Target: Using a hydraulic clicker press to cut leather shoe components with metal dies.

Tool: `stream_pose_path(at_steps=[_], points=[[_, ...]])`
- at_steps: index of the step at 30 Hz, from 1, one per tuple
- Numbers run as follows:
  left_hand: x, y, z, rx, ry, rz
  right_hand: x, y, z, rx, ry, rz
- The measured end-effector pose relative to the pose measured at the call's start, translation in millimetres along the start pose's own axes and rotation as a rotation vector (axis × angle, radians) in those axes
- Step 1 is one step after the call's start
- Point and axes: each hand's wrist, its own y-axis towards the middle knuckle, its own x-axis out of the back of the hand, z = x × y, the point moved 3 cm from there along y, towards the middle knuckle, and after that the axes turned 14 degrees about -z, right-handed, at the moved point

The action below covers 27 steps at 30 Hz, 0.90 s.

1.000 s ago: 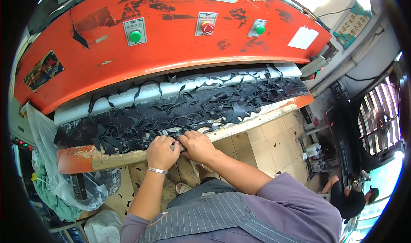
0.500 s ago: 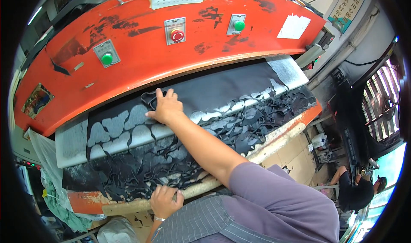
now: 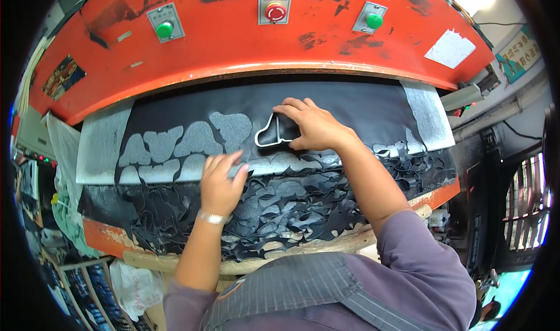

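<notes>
- Cutting die, white-edged, head view: lay flat on the black sheet, just right of a group of rounded grey gaps in it.
- Right hand: the nearer of the two; fingers curled at the far edge, thumb at the near edge, grasping the die's right part.
- Relation: the die's visible part stuck out leftward from the right hand; its long axis could not be told, the hand covering the rest.
- Left hand: half open, thumb apart from the fingers, nothing seen in its grasp; left of the die and closer to the body.
- Pale pad: bore the black sheet.
- Black scraps: heaped along the pad's near side.
- White bag: lower left, contents not discernible.
- Rack: beside the bag, held dark-blue items, kind unclear.
</notes>
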Motion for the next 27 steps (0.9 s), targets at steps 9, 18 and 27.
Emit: stream_pose_path(at_steps=[9, 18, 27], points=[[-55, -10, 32, -0.101, 0.16, 0.036, -26, -68, -58, -0.03, 0.087, -0.21], [-57, -9, 39, -0.101, 0.095, -0.014, -44, -75, -60, 0.162, 0.058, -0.282], [-55, -1, 36, -0.141, 0.088, -0.035, -45, -73, -60, 0.17, 0.04, -0.288]])
